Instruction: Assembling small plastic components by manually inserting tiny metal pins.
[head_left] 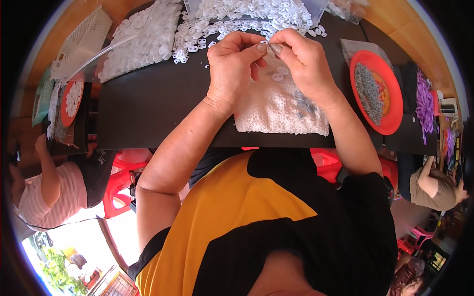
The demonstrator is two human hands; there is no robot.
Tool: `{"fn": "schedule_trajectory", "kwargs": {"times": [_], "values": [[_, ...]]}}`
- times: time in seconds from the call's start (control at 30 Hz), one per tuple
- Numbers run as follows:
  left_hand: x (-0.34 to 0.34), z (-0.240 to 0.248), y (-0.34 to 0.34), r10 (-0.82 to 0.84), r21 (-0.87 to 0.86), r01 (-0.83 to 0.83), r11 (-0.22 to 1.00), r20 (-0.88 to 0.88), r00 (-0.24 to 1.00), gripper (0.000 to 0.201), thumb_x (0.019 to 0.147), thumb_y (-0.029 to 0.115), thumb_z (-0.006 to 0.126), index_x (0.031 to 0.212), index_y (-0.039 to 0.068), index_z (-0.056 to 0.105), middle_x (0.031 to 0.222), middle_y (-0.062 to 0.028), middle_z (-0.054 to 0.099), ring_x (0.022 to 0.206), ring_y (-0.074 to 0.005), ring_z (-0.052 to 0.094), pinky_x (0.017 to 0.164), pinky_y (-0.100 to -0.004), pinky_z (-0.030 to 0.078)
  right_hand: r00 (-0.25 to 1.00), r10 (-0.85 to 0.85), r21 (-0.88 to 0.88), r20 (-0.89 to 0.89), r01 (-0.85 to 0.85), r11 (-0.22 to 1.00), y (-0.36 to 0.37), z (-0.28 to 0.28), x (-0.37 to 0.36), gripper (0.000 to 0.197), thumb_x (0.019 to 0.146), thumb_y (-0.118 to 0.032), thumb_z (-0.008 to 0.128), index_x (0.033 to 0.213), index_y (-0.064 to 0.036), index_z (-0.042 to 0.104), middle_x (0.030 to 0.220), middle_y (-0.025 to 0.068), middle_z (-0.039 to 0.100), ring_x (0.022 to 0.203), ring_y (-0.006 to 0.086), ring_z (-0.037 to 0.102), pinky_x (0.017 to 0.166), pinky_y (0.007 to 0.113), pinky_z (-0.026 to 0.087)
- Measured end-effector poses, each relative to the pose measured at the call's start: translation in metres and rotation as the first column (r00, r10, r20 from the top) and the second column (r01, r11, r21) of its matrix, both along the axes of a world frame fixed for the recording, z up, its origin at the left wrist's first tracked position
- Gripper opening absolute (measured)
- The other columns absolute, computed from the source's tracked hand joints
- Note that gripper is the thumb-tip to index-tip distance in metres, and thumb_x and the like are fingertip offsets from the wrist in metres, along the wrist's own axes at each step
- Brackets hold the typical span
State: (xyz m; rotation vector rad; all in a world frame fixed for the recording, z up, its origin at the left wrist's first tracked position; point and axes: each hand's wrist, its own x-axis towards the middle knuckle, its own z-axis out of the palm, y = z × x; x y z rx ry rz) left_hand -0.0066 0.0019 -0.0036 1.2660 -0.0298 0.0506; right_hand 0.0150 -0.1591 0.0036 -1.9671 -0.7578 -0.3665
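My left hand (234, 64) and my right hand (306, 61) meet fingertip to fingertip above a cream towel (276, 116). Both are closed in a pinch. A bit of white shows at the left fingertips, apparently a small white plastic piece (267, 43); whatever the right fingertips grip is too small to make out. Under my hands, a few oval two-holed white plastic pieces (280, 74) rest on the towel. Small grey parts (305, 102) lie in a loose group on its right side, close to my right wrist.
Loose white pieces (190, 37) spill from a heap at the back, beside a full clear bag (143, 42). A red bowl (393, 118) of grey parts stands right. At far left are a white basket (89, 32) and another person (57, 187); a person (432, 187) is at far right.
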Motion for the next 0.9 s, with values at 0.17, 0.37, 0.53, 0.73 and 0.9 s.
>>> {"fn": "schedule_trajectory", "kwargs": {"times": [0.17,0.37,0.53,0.73,0.9], "values": [[0.001,-0.001,0.001,-0.012,-0.01,0.012,1.0,-0.015,1.0,0.009,0.087,0.001,0.063,0.093,-0.005,0.062,0.081,-0.0114,0.065,0.062,-0.015,0.06,0.046,-0.0248,0.044,0.999,-0.001,-0.03,-0.034,0.0,1.0,0.0,-0.001,0.0,0.01,0.085,-0.001,0.056,0.094,-0.002,0.059,0.078,0.0145,0.065,0.071,0.0302,0.064,0.062,0.036,0.049],[-0.001,0.0,0.001,-0.007,0.015,0.007,1.0,-0.017,1.0,0.008,0.087,0.0,0.063,0.092,-0.006,0.062,0.08,-0.0114,0.065,0.06,-0.0145,0.06,0.046,-0.0245,0.043,0.986,-0.056,-0.087,0.158,0.071,0.994,0.003,-0.002,-0.001,0.008,0.085,-0.002,0.056,0.093,-0.0025,0.059,0.078,0.0141,0.064,0.071,0.0322,0.063,0.062,0.037,0.049],[-0.002,-0.001,-0.002,-0.003,0.022,0.004,1.0,-0.032,0.999,0.007,0.086,-0.001,0.063,0.091,-0.006,0.062,0.078,-0.0106,0.065,0.06,-0.0138,0.059,0.046,-0.0242,0.043,0.997,-0.07,-0.017,0.037,0.071,0.997,0.003,-0.006,-0.001,0.007,0.086,-0.003,0.056,0.092,-0.0014,0.059,0.074,0.0135,0.063,0.067,0.0278,0.063,0.06,0.034,0.048],[-0.005,0.002,-0.005,0.041,0.012,-0.041,0.999,-0.058,0.997,0.006,0.086,-0.002,0.064,0.09,-0.005,0.062,0.076,-0.0094,0.064,0.059,-0.0132,0.058,0.045,-0.0234,0.041,0.901,0.044,0.255,-0.433,0.075,0.964,0.012,0.0,-0.008,0.006,0.087,-0.003,0.056,0.086,0.0005,0.061,0.067,0.0037,0.061,0.06,0.0092,0.056,0.054,0.025,0.044],[-0.002,-0.005,-0.006,0.054,-0.036,-0.054,0.998,-0.023,0.998,0.003,0.084,-0.002,0.065,0.084,-0.003,0.062,0.069,-0.0042,0.06,0.055,-0.008,0.054,0.042,-0.0202,0.04,0.83,0.13,0.304,-0.543,0.05,0.951,0.01,-0.005,-0.004,0.012,0.093,-0.013,0.058,0.09,-0.0034,0.063,0.071,-0.0025,0.059,0.066,0.0039,0.054,0.058,0.019,0.038]]}}
